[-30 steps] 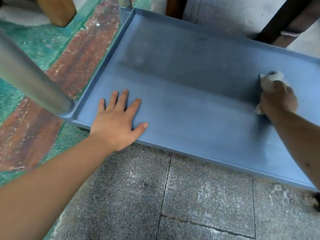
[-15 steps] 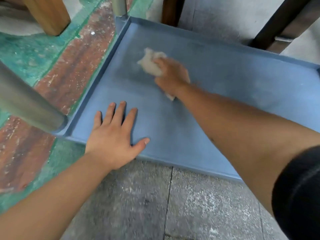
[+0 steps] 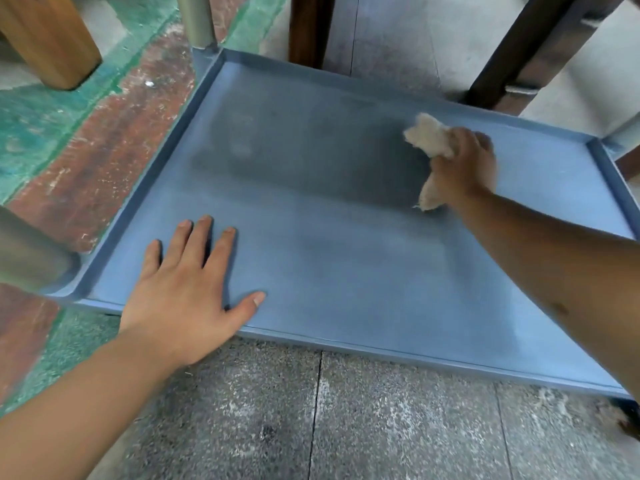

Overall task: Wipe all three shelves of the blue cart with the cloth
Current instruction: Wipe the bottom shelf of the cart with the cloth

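The blue cart's lowest shelf [image 3: 311, 271] fills the middle of the head view, a flat blue tray with a raised rim, close to the floor. My right hand [image 3: 464, 168] presses a crumpled beige cloth [image 3: 431, 138] on the shelf's far right part, fingers closed around it. My left hand [image 3: 187, 289] lies flat on the shelf's near left corner, fingers spread, holding nothing. A darker streak crosses the shelf's far middle.
Grey metal cart posts rise at the near left corner [image 3: 31, 258] and the far left corner [image 3: 197, 22]. A wooden leg [image 3: 48, 39] stands at the far left, dark furniture legs [image 3: 311, 29] behind the shelf. Grey stone floor [image 3: 346, 417] lies in front.
My right hand swept the cloth from the shelf's right side to the far left, and is now back at the far right. My left hand stayed flat on the near left corner.
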Demonstrator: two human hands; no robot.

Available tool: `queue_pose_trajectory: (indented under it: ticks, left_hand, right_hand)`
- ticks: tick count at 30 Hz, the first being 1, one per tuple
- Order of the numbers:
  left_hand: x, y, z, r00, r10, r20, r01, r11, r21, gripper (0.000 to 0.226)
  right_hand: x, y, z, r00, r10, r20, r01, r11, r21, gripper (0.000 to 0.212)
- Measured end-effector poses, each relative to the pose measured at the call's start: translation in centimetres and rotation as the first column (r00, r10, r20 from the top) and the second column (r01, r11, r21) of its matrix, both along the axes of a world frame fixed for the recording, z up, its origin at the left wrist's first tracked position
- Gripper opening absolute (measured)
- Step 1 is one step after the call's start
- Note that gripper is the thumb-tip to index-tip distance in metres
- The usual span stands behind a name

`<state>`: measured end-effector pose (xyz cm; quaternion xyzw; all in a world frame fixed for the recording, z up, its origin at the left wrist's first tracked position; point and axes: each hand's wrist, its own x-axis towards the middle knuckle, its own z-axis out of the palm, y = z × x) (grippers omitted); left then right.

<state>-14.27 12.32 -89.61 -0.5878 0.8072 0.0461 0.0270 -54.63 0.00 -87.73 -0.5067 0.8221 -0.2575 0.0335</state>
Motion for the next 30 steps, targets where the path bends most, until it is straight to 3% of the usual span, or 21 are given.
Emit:
queue_pose_trajectory:
  ticks: [2,4,6,14,20,23,26,30]
  left_hand:
    - [-0.1,0.1,0.0,1.0,-0.003,0.021,0.003,1.0,0.007,0.097]
    - [-0.1,0.1,0.1,0.998,-0.019,0.052,0.018,1.0,0.024,0.096]
    - [-0.1,0.1,0.2,0.996,-0.027,0.082,0.024,0.999,0.04,0.096]
    - [-0.1,0.0,-0.1,0.996,-0.031,0.082,0.028,0.999,0.037,0.095]
    - [0.2,0.1,-0.1,1.0,0.009,-0.013,-0.009,0.999,0.037,0.105]
    - [0.1,0.2,0.0,1.0,0.02,-0.02,-0.019,0.999,0.045,0.109]
    - [0.0,0.3,0.0,0.998,0.027,-0.057,-0.025,0.999,0.037,0.111]
    - [0.3,0.5,0.2,0.99,0.045,-0.137,-0.038,0.998,0.047,0.111]
  right_hand:
    - [-4.3,0.2,-0.6,0.988,-0.151,-0.023,0.152,0.96,0.236,0.067]
    - [-5.6,-0.1,-1.8,0.993,-0.09,-0.07,0.111,0.914,0.39,0.073]
    - [-5.1,-1.3,-2.0,0.997,-0.033,-0.072,0.06,0.908,0.414,0.074]
    - [3.3,-5.3,0.3,0.952,0.307,0.0,-0.279,0.864,0.42,0.071]
    - [14.0,-1.4,-0.1,0.865,0.502,0.005,-0.485,0.833,0.266,0.062]
    - [17.6,0.8,0.3,0.788,0.615,0.034,-0.602,0.758,0.249,0.06]
    - [19.9,3.6,0.3,0.651,0.759,0.01,-0.74,0.632,0.231,0.055]
    - [21.7,9.2,-0.5,0.512,0.848,0.134,-0.858,0.498,0.126,0.055]
